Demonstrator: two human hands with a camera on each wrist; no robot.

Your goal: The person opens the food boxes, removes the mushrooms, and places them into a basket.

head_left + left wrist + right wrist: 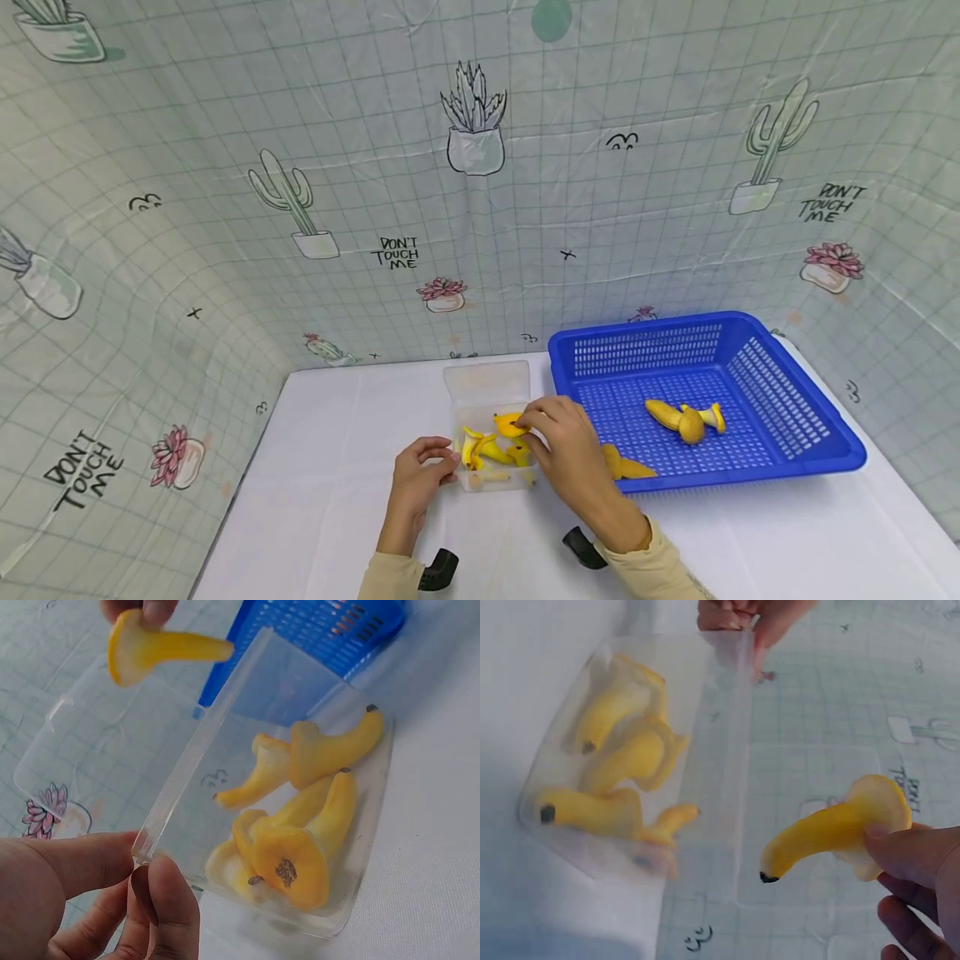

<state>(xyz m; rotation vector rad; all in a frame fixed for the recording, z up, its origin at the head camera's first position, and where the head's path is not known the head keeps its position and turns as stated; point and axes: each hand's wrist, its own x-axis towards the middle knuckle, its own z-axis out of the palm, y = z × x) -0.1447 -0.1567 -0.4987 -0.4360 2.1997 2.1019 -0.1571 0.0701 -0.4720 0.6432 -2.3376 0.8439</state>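
A yellow trumpet-shaped mushroom (pixel 817 836) with a dark stem tip is pinched between the thumb and fingers of my right hand (pixel 566 450), above the clear plastic box (pixel 206 742). My left hand (pixel 422 477) holds the box's rim at its left side, thumb and fingertips on the edge, as the left wrist view shows. Inside the box lie several more yellow mushrooms (pixel 300 862), heaped with stems pointing different ways. The box's clear lid (pixel 487 382) stands open at the back.
Right of the box is a blue perforated basket (pixel 750 477) holding several yellow-brown mushrooms (pixel 690 427), some near its front left corner. A white cloth covers the table (pixel 315 475). A patterned curtain (pixel 480 208) hangs close behind and on both sides.
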